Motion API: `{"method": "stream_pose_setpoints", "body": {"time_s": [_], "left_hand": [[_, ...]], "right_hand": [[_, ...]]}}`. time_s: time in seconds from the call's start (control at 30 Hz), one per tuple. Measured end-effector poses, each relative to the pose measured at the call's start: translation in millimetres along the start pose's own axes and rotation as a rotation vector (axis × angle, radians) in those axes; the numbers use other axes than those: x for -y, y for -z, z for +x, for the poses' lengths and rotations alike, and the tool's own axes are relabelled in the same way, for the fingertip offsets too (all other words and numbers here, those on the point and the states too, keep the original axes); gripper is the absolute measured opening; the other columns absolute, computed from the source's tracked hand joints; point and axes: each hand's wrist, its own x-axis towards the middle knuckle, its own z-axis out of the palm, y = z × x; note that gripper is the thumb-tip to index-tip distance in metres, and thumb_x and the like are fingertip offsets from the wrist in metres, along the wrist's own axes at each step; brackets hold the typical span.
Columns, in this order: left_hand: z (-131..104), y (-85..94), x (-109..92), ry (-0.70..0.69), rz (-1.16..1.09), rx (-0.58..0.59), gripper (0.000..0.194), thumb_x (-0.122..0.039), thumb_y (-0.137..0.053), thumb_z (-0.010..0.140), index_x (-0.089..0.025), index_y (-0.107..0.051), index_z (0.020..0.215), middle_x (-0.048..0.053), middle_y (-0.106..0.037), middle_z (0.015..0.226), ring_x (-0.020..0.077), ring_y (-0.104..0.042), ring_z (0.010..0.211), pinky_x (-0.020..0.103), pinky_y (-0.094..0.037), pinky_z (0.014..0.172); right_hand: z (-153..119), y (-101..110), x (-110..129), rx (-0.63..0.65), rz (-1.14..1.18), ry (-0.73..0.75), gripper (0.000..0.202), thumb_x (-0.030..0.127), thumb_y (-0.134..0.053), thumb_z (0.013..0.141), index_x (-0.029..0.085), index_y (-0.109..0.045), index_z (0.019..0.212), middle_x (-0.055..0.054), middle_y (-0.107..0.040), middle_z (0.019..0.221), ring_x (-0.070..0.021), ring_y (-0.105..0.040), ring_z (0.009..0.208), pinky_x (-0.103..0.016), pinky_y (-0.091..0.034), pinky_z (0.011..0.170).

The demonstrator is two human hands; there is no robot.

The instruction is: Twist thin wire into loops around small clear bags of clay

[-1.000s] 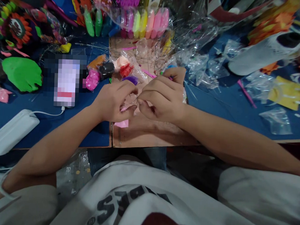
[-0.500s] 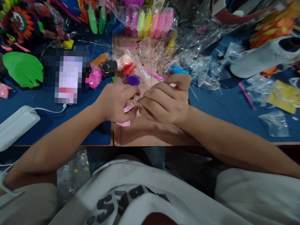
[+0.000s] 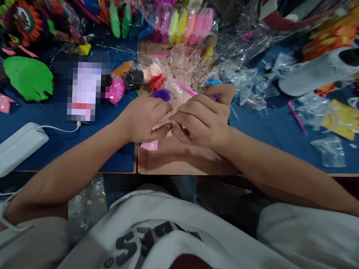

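Observation:
Thin bent wire [image 3: 169,117] shows between my two hands, over the brown board [image 3: 190,160]. My left hand [image 3: 146,119] is closed on one side of it, thumb and fingertips pinching. From the other side my right hand [image 3: 202,117] pinches the same wire, its fingertips touching or nearly touching the left ones. Most of the wire is hidden by my fingers. Below my left hand a pink piece [image 3: 149,145] lies on the board. Just beyond my hands are a purple lump [image 3: 162,95] and a red lump [image 3: 157,82] in clear plastic.
A blurred-out phone [image 3: 85,88] on a white cable lies left, near a white power bank [image 3: 18,148] and a green flat piece [image 3: 28,78]. Bagged coloured clay sticks [image 3: 183,26] stand at the back. Loose wires, plastic bags [image 3: 329,149] and a white bottle [image 3: 314,72] lie right.
My hands stay together on the wire. The left thumb has come up closer to the right fingertips, narrowing the gap in the left hand. The whole view has shifted slightly.

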Motion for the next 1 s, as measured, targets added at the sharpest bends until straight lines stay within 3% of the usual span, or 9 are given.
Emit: {"method": "stream_pose_setpoints", "body": {"time_s": [0.23,0.4,0.57,0.8,1.0], "left_hand": [[0,-1.8,2,-0.011,0.016,0.000,0.052,-0.062,-0.051,0.118,-0.021,-0.074,0.142,0.014,-0.080,0.112,0.0405,-0.076,0.110,0.057,-0.055,0.097],[0,-2.8,1,0.013,0.000,-0.042,0.056,-0.067,-0.046,0.121,-0.024,-0.073,0.145,0.012,-0.078,0.114,0.0396,-0.075,0.109,0.059,-0.052,0.101],[0,-4.1,-1,0.021,0.014,-0.072,0.061,-0.068,-0.037,0.122,-0.024,-0.074,0.143,0.014,-0.079,0.116,0.0399,-0.074,0.106,0.062,-0.050,0.102],[1,-8.2,-4,-0.017,0.079,-0.191,0.077,-0.074,-0.017,0.124,-0.025,-0.074,0.139,0.013,-0.080,0.113,0.0376,-0.074,0.102,0.059,-0.046,0.098],[1,-11.0,-7,-0.005,0.059,-0.317,0.079,-0.079,-0.019,0.124,-0.026,-0.076,0.129,0.012,-0.080,0.109,0.0351,-0.072,0.098,0.059,-0.047,0.102]], "right_hand": [[9,2,6,-0.047,0.050,-0.046,0.009,0.017,-0.069,0.104,0.025,-0.067,0.102,0.003,-0.083,0.093,-0.0183,-0.070,0.073,-0.047,-0.046,0.086],[6,1,10,-0.074,0.092,-0.159,0.013,0.029,-0.066,0.111,0.030,-0.067,0.098,0.005,-0.078,0.087,-0.0206,-0.065,0.071,-0.051,-0.046,0.087],[7,0,15,-0.079,0.136,-0.248,0.013,0.026,-0.070,0.107,0.031,-0.063,0.097,0.005,-0.081,0.086,-0.0211,-0.066,0.068,-0.051,-0.045,0.085],[13,-3,20,-0.186,0.316,-0.324,0.011,0.019,-0.072,0.099,0.028,-0.067,0.100,0.004,-0.081,0.086,-0.0198,-0.073,0.068,-0.048,-0.047,0.080],[12,-5,31,-0.204,0.678,-0.567,0.017,0.028,-0.077,0.113,0.028,-0.072,0.096,0.001,-0.074,0.082,-0.0198,-0.072,0.073,-0.038,-0.053,0.070]]}}
